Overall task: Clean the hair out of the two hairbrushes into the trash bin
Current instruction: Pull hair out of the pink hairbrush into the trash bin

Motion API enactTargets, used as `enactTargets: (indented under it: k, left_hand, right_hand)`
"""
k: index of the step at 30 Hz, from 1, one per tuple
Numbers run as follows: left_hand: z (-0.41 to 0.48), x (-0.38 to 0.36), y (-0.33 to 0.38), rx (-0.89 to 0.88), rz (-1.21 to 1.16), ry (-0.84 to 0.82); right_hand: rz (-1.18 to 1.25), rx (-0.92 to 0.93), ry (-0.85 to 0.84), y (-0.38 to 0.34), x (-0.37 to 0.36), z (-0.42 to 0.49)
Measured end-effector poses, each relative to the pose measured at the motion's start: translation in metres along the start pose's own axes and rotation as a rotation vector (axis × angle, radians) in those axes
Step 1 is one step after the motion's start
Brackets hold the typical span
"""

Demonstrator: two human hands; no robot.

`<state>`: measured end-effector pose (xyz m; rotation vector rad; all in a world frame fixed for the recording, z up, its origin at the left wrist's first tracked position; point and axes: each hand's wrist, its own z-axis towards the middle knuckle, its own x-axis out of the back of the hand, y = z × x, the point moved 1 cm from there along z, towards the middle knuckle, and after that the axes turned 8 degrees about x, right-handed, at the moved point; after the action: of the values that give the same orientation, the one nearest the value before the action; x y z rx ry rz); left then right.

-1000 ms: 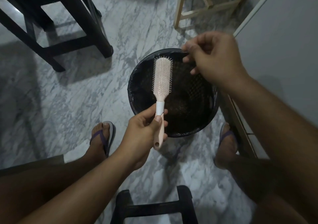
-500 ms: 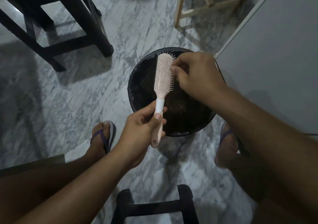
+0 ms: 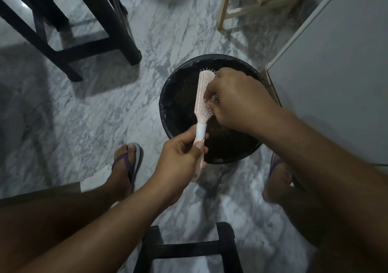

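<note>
A pale pink hairbrush [image 3: 202,92] with a white collar on its handle is held upright over the round black trash bin [image 3: 170,96], which has a dark liner. My left hand [image 3: 180,157] is closed around the brush handle. My right hand [image 3: 237,98] rests against the bristle side of the brush head, fingertips pinched among the bristles near its lower half. The hand hides whatever the fingers pinch. Only one hairbrush is in view.
A dark stool [image 3: 69,21] stands on the marble floor at the upper left and a light wooden frame [image 3: 260,2] at the top right. A white cabinet [image 3: 336,73] flanks the bin on the right. Another black stool [image 3: 189,249] is below, with my feet in sandals beside the bin.
My right hand came down from above the bin's far rim onto the brush head and slid toward its lower bristles. The brush tilted slightly to the right.
</note>
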<state>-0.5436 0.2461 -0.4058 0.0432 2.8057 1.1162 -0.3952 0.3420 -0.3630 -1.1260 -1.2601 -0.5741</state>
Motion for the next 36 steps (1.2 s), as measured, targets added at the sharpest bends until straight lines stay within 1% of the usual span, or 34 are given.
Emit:
enactTargets:
  k: [3,5,8,11,13,14,15,17,18,21,24,27,29,32,36]
  left_hand:
    - [0.0,0.002,0.001,-0.043,0.068,0.025]
    - [-0.002,0.003,0.004,-0.08,0.108,0.035]
    - [-0.003,0.003,0.009,-0.116,0.125,0.03]
    - [-0.002,0.002,0.011,-0.125,0.112,0.017]
    - [-0.003,0.002,0.013,-0.101,0.064,-0.005]
    - [-0.003,0.002,0.014,-0.079,0.028,-0.019]
    - [-0.003,0.002,0.015,-0.06,-0.01,-0.03]
    - [-0.003,0.004,0.015,-0.046,-0.052,-0.034]
    - [-0.003,0.005,0.015,-0.05,-0.054,-0.028]
    - [-0.001,0.007,0.015,-0.057,-0.038,-0.018]
    - [-0.001,0.006,0.015,-0.057,-0.033,-0.016]
    - [-0.001,0.003,0.016,-0.061,-0.042,-0.024]
    - [-0.001,0.001,0.016,-0.056,-0.024,-0.027]
    - [-0.003,0.0,0.015,-0.043,-0.019,-0.022]
    - [-0.002,0.002,0.011,-0.066,0.062,0.014]
  right_hand:
    - [-0.057,-0.013,0.023,-0.007,-0.002,-0.003]
    - [-0.062,-0.024,0.068,-0.008,-0.002,-0.005]
    - [-0.045,-0.029,0.139,-0.011,-0.002,-0.006]
    - [-0.057,-0.038,0.151,-0.013,-0.005,-0.004]
    - [0.039,-0.049,0.153,-0.007,-0.006,-0.002]
    - [0.146,-0.068,0.167,-0.002,-0.003,-0.001]
    - [0.278,-0.113,0.202,0.004,0.003,0.0]
    - [0.509,-0.227,0.344,0.019,0.02,0.001]
    - [0.548,-0.264,0.401,0.028,0.029,0.0]
    - [0.428,-0.248,0.449,0.044,0.039,-0.002]
    - [0.366,-0.153,0.391,0.039,0.028,-0.003]
    - [0.277,0.033,0.252,0.019,0.011,-0.004]
    - [0.214,0.096,0.166,0.008,0.006,-0.003]
    - [0.118,0.063,0.077,0.001,0.004,0.0]
    - [0.067,0.009,0.047,0.002,0.004,0.0]
